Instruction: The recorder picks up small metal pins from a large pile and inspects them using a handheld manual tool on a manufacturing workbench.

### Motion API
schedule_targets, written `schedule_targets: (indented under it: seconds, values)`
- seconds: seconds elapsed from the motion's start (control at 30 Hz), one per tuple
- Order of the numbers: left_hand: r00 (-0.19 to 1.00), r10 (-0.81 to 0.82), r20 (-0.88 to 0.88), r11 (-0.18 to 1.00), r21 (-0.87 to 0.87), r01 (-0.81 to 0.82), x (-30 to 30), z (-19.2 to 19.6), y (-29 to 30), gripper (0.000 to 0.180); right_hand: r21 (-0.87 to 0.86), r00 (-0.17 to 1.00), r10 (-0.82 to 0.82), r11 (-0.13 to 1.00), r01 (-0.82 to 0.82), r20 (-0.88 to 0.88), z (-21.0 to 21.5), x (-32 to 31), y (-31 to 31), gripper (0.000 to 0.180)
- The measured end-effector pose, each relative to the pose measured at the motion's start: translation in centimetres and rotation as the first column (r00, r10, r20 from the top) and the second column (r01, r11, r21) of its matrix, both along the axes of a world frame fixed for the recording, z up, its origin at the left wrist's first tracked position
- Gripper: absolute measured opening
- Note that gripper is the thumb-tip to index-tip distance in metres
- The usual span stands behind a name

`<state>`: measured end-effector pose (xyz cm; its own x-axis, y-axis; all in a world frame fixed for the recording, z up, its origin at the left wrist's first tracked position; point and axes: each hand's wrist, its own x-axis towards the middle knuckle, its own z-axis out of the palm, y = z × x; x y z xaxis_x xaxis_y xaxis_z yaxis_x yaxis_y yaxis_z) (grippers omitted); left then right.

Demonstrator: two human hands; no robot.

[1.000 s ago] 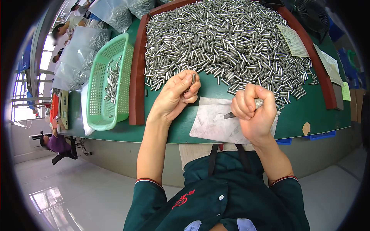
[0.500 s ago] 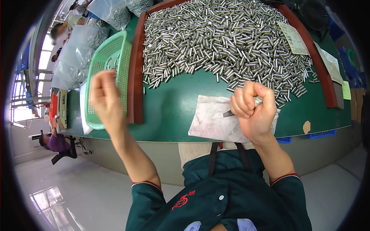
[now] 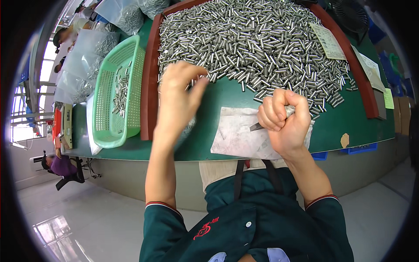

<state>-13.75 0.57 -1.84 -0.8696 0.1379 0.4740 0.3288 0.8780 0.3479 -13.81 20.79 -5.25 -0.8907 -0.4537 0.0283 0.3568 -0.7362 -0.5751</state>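
Green-topped worktable (image 3: 331, 129) fills the middle of a bright workshop, with clear plastic bags (image 3: 83, 52) of metal parts at upper left, a black fan (image 3: 349, 15) at upper right and a seated person in purple (image 3: 63, 166) at the left edge. Short, straight metal pins (image 3: 244, 43), silvery and shiny along their sides, lie in a thick jumble across the upper centre, pointing every which way between reddish-brown rails (image 3: 150, 74); a smaller batch rests inside the pale green perforated basket (image 3: 100, 96) at left. The worker's left hand (image 3: 179, 85), blurred, is at the lower left edge of the heap, its fingers bent and the thumb below the forefinger; whether anything is pinched between them cannot be told. At right of centre, the right hand (image 3: 283, 124) is closed in a fist around a tool with a dark, flat tip (image 3: 256, 127), above a smudged white sheet (image 3: 231, 137) near the table's front edge. Half a second earlier the left hand was over the basket, hiding part of its contents; now it is back to the right, beside the heap, and the pins in the basket show plainly. Meanwhile the right fist keeps its grip, and the white sheet lies as before.
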Motion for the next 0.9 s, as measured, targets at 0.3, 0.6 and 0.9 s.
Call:
schedule_targets:
  seconds: [0.3,0.6,0.9]
  values:
    - [0.998,0.001,0.066,0.998,0.063,-0.005,-2.1,-3.7,3.1,0.009,0.021,1.000,-0.004,1.000,0.004,0.020,0.0,0.0,0.0,0.034]
    - [0.999,0.027,-0.030,0.999,0.039,-0.025,-1.9,-3.7,2.7,0.009,0.017,1.000,-0.014,1.000,0.013,0.021,0.2,-0.1,0.0,0.035]
    - [0.915,-0.139,0.378,0.684,0.705,-0.187,-0.5,-3.1,1.9,0.016,0.054,0.999,-0.013,0.998,0.011,0.037,0.3,-0.1,0.0,0.036]
